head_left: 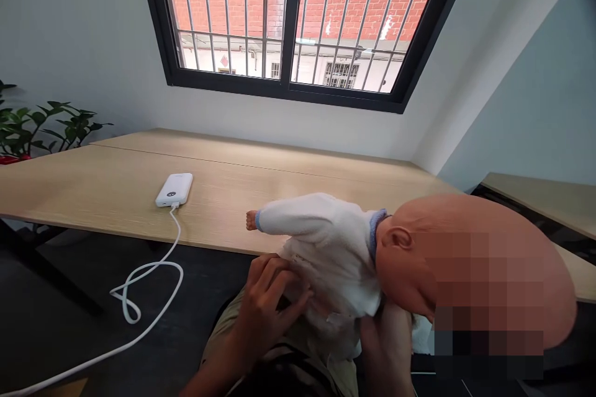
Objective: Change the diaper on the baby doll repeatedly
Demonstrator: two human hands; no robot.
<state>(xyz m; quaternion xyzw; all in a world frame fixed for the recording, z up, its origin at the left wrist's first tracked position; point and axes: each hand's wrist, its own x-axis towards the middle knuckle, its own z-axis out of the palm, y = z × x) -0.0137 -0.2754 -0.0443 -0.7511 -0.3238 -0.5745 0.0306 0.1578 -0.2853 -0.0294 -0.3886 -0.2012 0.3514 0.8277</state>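
A baby doll [335,248] in a white fleecy garment with blue trim lies sideways over my lap, its large head [419,248] to the right and one small arm stretched left above the table. My left hand [270,298] is at the lower part of the doll's clothing, fingers bent and thumb close to them, gripping the white cloth. Under the doll's chest and neck, my right hand [384,335] holds it from below. Most of the right fingers are hidden behind the garment. Thin, see-through material [333,329] shows near the doll's lower front.
Ahead stands a light wooden table [223,161]. A white power bank [175,189] lies on its left part, with a white cable [158,264] looping down past the edge. Potted plant leaves [41,127] are at far left. A barred window [284,84] is behind; another tabletop [544,195] stands right.
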